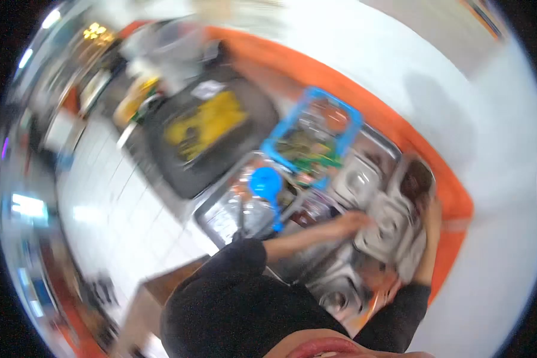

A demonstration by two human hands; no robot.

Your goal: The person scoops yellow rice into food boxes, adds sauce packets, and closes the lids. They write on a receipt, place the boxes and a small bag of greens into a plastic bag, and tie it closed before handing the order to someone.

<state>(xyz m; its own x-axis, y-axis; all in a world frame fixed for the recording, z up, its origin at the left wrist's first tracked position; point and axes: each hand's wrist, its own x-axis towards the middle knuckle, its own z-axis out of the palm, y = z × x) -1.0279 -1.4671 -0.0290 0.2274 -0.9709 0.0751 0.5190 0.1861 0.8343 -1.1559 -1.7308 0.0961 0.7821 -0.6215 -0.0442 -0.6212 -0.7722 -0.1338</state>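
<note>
The whole view is blurred by motion. Both my arms, in black sleeves, reach into a steel sink point(334, 292). My left hand point(353, 223) lies against the near edge of a steel compartment tray point(388, 230) that sits on a stack of similar trays. My right hand point(432, 210) grips the same tray's far edge beside the orange counter rim point(456, 203). A further steel tray point(357, 179) lies just beyond my left hand.
A blue crate point(313, 134) with dishes sits over the sink's far part. A blue plastic scoop point(267, 185) lies in the left basin. A black tray point(209, 128) with yellow food rests further left. White floor lies at the left, a white wall at the right.
</note>
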